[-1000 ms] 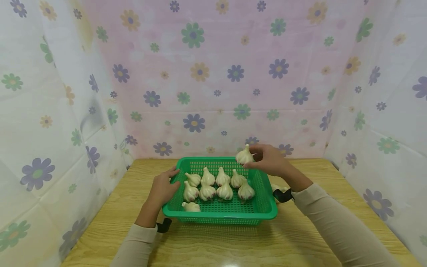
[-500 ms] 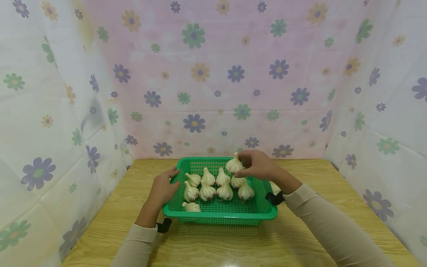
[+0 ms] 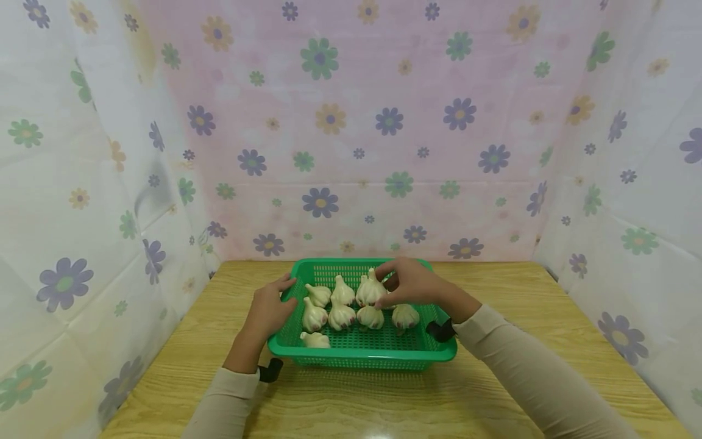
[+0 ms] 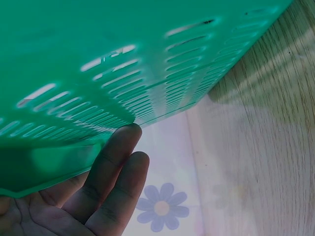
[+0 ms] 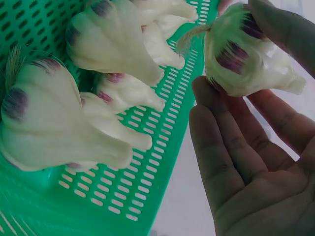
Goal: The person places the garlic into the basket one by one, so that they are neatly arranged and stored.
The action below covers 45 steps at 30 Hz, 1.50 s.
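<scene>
My right hand (image 3: pixel 408 283) pinches a garlic bulb (image 3: pixel 370 289) between thumb and fingers, low over the back row in the green basket (image 3: pixel 362 353). In the right wrist view, this bulb (image 5: pixel 241 54) has purple patches, its stem pointing away from the basket. My left hand (image 3: pixel 269 308) holds the basket's left rim; in the left wrist view, two fingers (image 4: pixel 115 162) lie along the outside of the slotted wall. Several other bulbs stand in rows inside, among them one (image 3: pixel 341 316) in the front row. Another bulb (image 3: pixel 315 340) lies near the front left corner.
The basket stands on a wood-grain table (image 3: pixel 493 390). A flowered curtain (image 3: pixel 351 152) closes off the back and both sides. Black straps or mounts (image 3: pixel 440 331) sit at both wrists. Bare basket floor (image 3: pixel 378 339) shows along the front right.
My right hand has carried the garlic bulb leftward and down, from above the basket's back right to over the back row's middle. My left hand has stayed on the rim.
</scene>
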Each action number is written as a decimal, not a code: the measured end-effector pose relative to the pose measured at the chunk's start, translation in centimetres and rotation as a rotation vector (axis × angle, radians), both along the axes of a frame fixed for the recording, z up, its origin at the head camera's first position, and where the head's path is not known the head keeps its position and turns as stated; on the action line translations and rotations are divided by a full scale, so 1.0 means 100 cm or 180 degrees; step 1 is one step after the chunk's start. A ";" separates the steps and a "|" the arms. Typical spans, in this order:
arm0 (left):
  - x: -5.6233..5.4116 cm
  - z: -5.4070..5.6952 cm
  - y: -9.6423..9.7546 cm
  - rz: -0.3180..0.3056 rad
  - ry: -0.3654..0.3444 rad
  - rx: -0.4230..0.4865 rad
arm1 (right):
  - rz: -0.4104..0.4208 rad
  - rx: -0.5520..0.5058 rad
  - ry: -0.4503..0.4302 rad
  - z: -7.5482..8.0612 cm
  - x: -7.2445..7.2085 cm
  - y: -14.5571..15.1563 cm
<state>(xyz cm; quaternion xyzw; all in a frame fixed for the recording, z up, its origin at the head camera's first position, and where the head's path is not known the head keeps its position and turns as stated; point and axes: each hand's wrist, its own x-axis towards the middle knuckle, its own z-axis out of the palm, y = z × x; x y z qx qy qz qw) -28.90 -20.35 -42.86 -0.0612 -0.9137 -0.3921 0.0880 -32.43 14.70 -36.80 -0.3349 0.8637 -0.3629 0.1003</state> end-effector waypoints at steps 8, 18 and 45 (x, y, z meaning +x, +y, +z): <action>-0.002 -0.001 0.001 -0.0006 -0.0002 0.0009 | 0.0218 0.0203 -0.0009 -0.003 0.005 -0.011; 0.000 0.001 -0.001 0.0016 -0.0031 -0.0005 | 0.0585 0.0176 -0.0201 -0.010 0.006 -0.026; 0.000 0.002 0.001 0.0039 -0.0036 -0.0026 | 0.0859 0.0753 -0.0301 -0.023 0.005 -0.058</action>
